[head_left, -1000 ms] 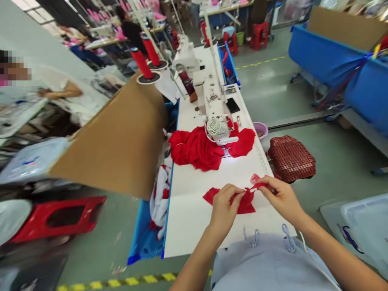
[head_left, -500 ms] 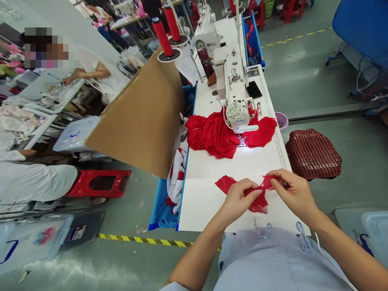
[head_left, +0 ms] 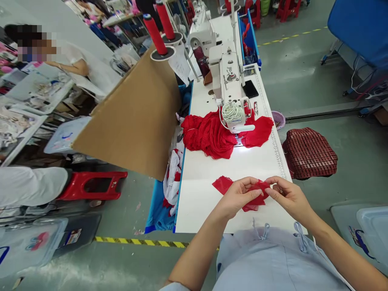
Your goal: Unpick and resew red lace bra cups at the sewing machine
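Observation:
Both hands hold one small piece of red sheer fabric (head_left: 222, 184) over the near end of the white table (head_left: 194, 194). My left hand (head_left: 238, 197) pinches its middle between thumb and fingers, while a loose end spreads out to the left. On the other side, my right hand (head_left: 285, 196) pinches the right end, close to the left fingertips. Part of the fabric hangs below the fingers. Further back, a heap of red lace fabric (head_left: 209, 135) lies left of the sewing machine (head_left: 232, 89). A flat red piece (head_left: 259, 131) lies at the machine's right.
A cardboard sheet (head_left: 130, 121) leans along the table's left side, above a blue fabric bin (head_left: 160, 210). Red thread cones (head_left: 155, 34) stand behind it. A phone (head_left: 250, 89) lies beside the machine. At right is a stool with a beaded cover (head_left: 311, 153). A co-worker (head_left: 75, 60) sits at far left.
My right hand has moved left toward my left hand, and the fabric between them is now bunched closer together. The view has shifted slightly. The co-worker's arm has moved.

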Demonstrator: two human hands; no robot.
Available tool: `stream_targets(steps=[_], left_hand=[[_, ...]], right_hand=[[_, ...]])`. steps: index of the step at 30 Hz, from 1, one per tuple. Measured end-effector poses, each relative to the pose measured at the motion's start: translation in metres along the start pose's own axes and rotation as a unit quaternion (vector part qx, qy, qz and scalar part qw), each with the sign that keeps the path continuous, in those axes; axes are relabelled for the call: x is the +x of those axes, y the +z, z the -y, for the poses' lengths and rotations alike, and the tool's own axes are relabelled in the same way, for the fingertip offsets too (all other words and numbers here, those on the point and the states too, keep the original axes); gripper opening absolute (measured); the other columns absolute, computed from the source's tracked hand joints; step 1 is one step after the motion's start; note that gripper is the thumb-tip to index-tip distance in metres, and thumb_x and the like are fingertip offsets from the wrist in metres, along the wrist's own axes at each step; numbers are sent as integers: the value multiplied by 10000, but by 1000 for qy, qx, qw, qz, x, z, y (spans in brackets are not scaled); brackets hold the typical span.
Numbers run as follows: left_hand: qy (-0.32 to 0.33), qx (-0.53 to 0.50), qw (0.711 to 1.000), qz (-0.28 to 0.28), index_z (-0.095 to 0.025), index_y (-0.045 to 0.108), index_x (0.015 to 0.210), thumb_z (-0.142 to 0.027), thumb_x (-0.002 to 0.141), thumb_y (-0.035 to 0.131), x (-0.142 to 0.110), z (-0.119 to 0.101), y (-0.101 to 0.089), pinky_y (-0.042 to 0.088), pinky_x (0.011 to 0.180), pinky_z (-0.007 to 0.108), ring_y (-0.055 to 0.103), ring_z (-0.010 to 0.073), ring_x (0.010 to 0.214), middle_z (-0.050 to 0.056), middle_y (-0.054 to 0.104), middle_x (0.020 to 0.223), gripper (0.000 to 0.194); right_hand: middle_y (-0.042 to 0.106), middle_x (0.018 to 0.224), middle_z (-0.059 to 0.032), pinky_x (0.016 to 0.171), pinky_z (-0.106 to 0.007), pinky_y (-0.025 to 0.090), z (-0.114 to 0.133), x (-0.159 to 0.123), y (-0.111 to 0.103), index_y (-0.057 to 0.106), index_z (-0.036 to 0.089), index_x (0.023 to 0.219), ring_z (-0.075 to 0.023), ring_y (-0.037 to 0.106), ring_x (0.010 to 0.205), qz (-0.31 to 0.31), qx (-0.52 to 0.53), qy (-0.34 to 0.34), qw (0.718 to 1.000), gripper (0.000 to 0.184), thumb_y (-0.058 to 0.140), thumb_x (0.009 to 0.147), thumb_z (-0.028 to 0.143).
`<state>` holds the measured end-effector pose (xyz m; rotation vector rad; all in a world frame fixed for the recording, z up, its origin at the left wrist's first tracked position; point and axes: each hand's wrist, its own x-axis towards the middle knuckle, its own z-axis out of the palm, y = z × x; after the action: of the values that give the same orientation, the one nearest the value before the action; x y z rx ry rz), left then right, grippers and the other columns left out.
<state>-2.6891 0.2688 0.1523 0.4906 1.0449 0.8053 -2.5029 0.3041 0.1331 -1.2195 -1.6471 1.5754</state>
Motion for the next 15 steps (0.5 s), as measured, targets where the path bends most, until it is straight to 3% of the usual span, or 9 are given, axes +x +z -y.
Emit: stream_targets(steps=[2, 8, 11, 15], left_hand=[[13, 8, 1000, -7, -162, 645, 979, -477, 602, 900, 1, -1, 1, 479, 649, 230, 610, 134, 773, 48, 669, 913, 554], [63, 86, 994, -28, -145, 617, 792, -609, 776, 714, 2, 1, -4, 308, 550, 223, 410, 71, 567, -35, 517, 631, 474], [41, 101, 994, 3, -140, 652, 820, -603, 771, 721, 2, 5, -7, 318, 548, 230, 445, 87, 579, -17, 538, 643, 470], [45, 73, 996, 11, -137, 707, 869, -552, 762, 759, 5, 10, -10, 366, 593, 226, 486, 91, 640, 19, 599, 740, 432]], right_hand=[[420, 542, 57, 476, -273, 304, -1, 2, -1, 647, 221, 844, -118, 363, 492, -32, -20, -15, 999, 232, 620, 873, 449], [488, 591, 45, 486, -267, 329, 2, 5, 0, 650, 230, 845, -119, 399, 508, -69, -58, -52, 995, 107, 613, 875, 326], [607, 743, 2, 530, -270, 384, 4, 7, 3, 684, 233, 855, -124, 462, 567, -68, -73, -87, 991, 102, 600, 883, 284], [604, 760, -7, 528, -269, 389, 4, 9, 5, 667, 226, 808, -122, 468, 567, -70, -78, -91, 990, 111, 601, 878, 282]])
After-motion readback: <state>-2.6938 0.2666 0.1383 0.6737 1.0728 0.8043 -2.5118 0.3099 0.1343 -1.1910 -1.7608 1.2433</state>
